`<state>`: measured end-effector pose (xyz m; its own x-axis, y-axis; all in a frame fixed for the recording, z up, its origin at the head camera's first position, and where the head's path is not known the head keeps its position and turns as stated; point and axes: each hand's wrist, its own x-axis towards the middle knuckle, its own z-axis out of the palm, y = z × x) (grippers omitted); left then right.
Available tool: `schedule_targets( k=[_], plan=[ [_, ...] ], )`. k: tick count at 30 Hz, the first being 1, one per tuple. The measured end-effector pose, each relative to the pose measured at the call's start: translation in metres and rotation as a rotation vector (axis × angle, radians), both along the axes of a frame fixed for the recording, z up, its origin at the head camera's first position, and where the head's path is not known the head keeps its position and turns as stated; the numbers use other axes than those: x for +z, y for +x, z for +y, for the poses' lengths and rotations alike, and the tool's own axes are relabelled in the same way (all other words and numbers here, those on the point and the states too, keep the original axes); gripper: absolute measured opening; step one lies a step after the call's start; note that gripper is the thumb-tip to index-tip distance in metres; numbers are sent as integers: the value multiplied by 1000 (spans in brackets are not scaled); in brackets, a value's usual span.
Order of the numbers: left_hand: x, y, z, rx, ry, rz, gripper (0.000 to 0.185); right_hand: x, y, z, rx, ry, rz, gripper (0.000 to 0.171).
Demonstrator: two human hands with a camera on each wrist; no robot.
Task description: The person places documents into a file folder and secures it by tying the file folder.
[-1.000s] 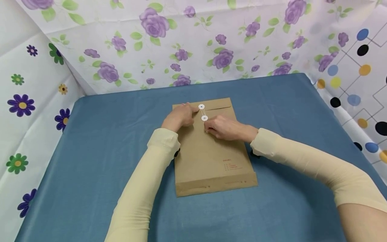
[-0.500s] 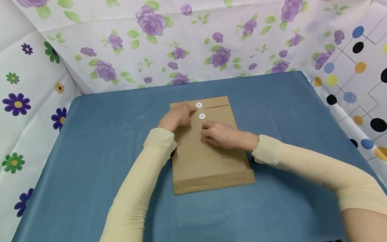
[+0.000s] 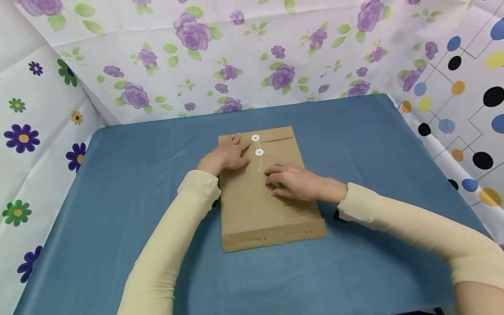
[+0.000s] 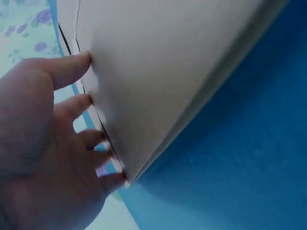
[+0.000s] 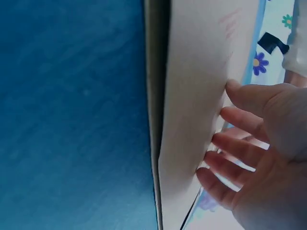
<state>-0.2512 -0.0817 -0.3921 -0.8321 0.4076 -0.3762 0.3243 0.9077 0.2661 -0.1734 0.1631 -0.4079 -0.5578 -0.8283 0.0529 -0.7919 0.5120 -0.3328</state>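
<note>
A brown paper envelope [image 3: 256, 210] lies flat on the blue table, its flap end away from me. Two white discs [image 3: 255, 138] [image 3: 259, 152] sit near the flap, with a thin string [image 3: 260, 164] trailing loose below the lower one. My left hand [image 3: 228, 154] rests on the envelope's upper left, fingers straight beside the discs. My right hand [image 3: 293, 181] lies on the envelope's middle with relaxed fingers, just right of the string's end, holding nothing. The left wrist view shows the left hand's fingertips [image 4: 84, 103] on the envelope [image 4: 168, 72]. Spread fingers [image 5: 240, 120] touch the envelope [image 5: 201, 96] in the right wrist view.
The blue cloth [image 3: 118, 197] covers the whole table. A purple-rose backdrop [image 3: 236, 57] closes the far side, a flowered sheet [image 3: 35, 131] the left, and a dotted sheet [image 3: 464, 96] the right.
My right hand has drawn back toward me from the lower disc and let the string go; it now lies loose. My left hand has stayed by the discs.
</note>
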Motion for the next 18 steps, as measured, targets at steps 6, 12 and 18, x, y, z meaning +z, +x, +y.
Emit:
schedule_targets(
  k=[6,12,18],
  plan=[
    [-4,11,-6,22,-32,56,72,-1,-1,12,-91,73,-5,48],
    [-8,21,-28,45,-14,25,78,3,-3,30,-195,185,-112,71],
    [-10,29,-48,62,-14,2,81,2,-7,46,-263,216,-169,79]
  ],
)
